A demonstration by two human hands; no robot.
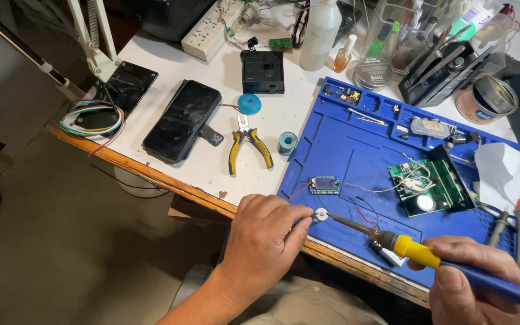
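Cluttered worktop (pixel 224 171): at the blue mat's (pixel 356 153) near edge the left hand (pixel 266 241) pinches a small round part (pixel 321 214) while the right hand (pixel 473 283) grips a soldering iron (pixel 416 253) touching it (fingers close, so a slip could burn them).

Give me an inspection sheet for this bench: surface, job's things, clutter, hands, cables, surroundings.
Surface: white tabletop with a wooden front edge; blue work mat on its right part.
Job's things: soldering iron, tip at a small round part; small blue board and green circuit board on the mat.
Clutter: yellow-handled pliers, black phone, solder spool, white bottle, open tin.
Hands: left hand pinches the round part in its fingers; right hand grips the iron's handle.
Cables: coiled coloured wires at the table's left end; thin leads from the boards; probes.
Surroundings: bare floor; lamp arm.
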